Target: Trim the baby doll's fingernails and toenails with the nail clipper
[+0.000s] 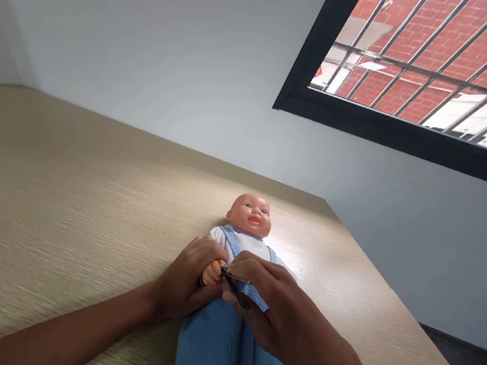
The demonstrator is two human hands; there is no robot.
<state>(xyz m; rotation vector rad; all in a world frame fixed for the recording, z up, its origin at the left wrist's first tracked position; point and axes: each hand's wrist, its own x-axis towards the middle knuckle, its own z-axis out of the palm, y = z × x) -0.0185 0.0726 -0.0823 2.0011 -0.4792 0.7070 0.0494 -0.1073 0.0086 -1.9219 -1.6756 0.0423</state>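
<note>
A baby doll (249, 214) in a white top and blue overalls lies on its back on the wooden table (68, 196), head toward the wall. My left hand (187, 279) is closed around the doll's small hand (213, 272). My right hand (270, 307) pinches a metal nail clipper (233, 282), its jaws at the doll's fingertips. A blue towel (218, 351) covers the doll's lower body and runs down to the frame's bottom edge.
The table meets a pale wall (173, 67) at the back and ends at an edge on the right, with dark floor (466, 358) beyond. A black-framed barred window (417, 67) is high on the right.
</note>
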